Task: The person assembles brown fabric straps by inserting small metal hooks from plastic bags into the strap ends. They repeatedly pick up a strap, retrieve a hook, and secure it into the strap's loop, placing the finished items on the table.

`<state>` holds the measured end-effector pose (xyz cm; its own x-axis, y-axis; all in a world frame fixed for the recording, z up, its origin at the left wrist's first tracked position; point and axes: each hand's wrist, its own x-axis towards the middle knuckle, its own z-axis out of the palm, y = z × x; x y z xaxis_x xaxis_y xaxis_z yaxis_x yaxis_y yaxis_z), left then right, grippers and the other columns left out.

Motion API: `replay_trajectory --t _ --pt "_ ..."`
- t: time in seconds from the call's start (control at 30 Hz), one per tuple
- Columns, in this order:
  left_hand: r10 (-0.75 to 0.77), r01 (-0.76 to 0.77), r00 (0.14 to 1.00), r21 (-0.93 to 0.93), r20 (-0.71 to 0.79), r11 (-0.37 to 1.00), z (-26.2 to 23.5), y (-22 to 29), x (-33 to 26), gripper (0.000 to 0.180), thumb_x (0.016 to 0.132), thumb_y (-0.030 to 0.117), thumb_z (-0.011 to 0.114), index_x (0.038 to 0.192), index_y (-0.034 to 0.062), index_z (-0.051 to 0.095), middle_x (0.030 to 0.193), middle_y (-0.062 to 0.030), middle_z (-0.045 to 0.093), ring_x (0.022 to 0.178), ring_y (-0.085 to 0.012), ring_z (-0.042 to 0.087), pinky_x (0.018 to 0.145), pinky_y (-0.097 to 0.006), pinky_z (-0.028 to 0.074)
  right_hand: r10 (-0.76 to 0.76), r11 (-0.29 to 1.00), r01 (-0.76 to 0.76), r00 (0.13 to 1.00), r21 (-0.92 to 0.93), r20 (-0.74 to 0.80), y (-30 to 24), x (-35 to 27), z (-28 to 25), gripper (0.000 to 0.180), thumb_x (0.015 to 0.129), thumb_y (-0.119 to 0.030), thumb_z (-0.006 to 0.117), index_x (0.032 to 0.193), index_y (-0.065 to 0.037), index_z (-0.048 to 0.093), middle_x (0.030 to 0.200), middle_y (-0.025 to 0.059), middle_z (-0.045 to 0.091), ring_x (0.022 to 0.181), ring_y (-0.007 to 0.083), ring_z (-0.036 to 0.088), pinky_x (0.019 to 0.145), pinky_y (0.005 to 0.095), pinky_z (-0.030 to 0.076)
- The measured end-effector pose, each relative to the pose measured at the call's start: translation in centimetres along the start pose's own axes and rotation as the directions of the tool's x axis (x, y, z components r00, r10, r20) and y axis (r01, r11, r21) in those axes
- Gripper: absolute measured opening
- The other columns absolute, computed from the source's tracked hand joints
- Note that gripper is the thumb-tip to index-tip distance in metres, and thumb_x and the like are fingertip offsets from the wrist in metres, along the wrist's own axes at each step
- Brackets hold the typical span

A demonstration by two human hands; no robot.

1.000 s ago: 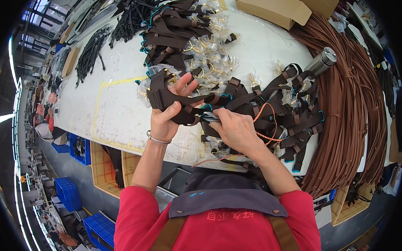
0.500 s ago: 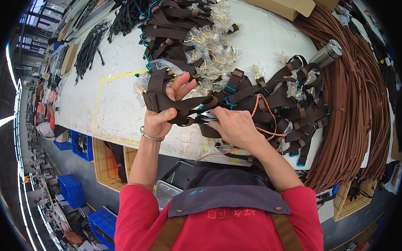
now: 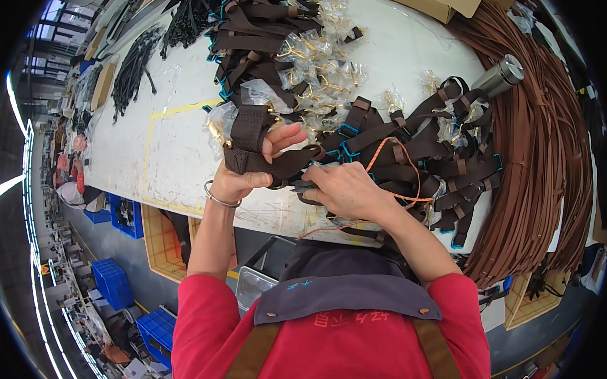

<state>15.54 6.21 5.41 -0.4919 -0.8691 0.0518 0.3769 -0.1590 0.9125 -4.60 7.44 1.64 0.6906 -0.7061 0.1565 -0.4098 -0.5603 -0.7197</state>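
Observation:
A dark brown webbing strap (image 3: 250, 131) with a thick stitched, folded end is held in my left hand (image 3: 240, 182), between the thumb below and raised, curled fingers. A gold-coloured metal clip in clear plastic wrap (image 3: 219, 129) hangs beside that end. The strap runs right, toward my right hand (image 3: 350, 190), whose fingers are closed at its lower edge. A small dark and bluish piece (image 3: 305, 185) shows at those fingertips; most of it is hidden, so its kind cannot be told. An orange cord (image 3: 418, 169) loops over the straps near my right wrist.
Brown straps with blue buckles (image 3: 351, 131) lie heaped to the right, and more straps (image 3: 255, 41) with plastic-wrapped clips are piled ahead. A steel flask (image 3: 500, 76), long brown strips (image 3: 517, 175) and a cardboard box (image 3: 437, 1) occupy the right. Blue crates (image 3: 111, 283) stand on the floor.
The strap's folded end has tilted more upright and shifted slightly right in my left hand. My right hand has moved a little left and down, its fingers closer to my left thumb.

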Motion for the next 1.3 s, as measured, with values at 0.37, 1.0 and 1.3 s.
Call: replay_trajectory --t 0.37,1.0,1.3 --pt "-0.109 0.113 0.992 -0.055 0.069 0.992 -1.1 0.1 1.9 0.032 0.058 0.012 0.075 0.079 0.0051 0.052 0.123 -0.0246 0.042 0.116 -0.04 0.039 0.097 -0.051 0.031 -0.141 0.972 0.099 0.971 0.212 0.194 0.3 1.2 -0.1 0.02 0.076 -0.023 0.057 0.085 -0.006 0.055 0.063 0.0127 0.057 0.06 0.0312 0.056 0.053 0.0413 0.04" --pt "-0.1 0.104 0.992 -0.044 0.072 0.994 -1.2 -0.3 2.3 0.052 0.061 0.007 0.07 0.107 0.0034 0.047 0.125 -0.0232 0.041 0.118 -0.0374 0.037 0.099 -0.048 0.03 -0.043 0.992 0.039 0.998 -0.117 -0.037 1.0 1.5 0.8 0.024 0.072 -0.022 0.061 0.079 -0.001 0.051 0.067 0.0117 0.059 0.059 0.0282 0.059 0.049 0.0375 0.044" --pt "-0.047 0.045 0.998 -0.041 -0.052 0.998 -0.9 -0.5 2.0 0.065 0.064 0.009 0.069 0.123 0.0026 0.041 0.124 -0.0178 0.045 0.115 -0.0293 0.044 0.097 -0.04 0.034 0.1 0.979 -0.088 0.993 -0.184 0.058 1.4 1.0 0.3 0.033 0.069 -0.027 0.065 0.091 -0.004 0.053 0.063 0.0114 0.059 0.059 0.0277 0.058 0.052 0.0373 0.043"
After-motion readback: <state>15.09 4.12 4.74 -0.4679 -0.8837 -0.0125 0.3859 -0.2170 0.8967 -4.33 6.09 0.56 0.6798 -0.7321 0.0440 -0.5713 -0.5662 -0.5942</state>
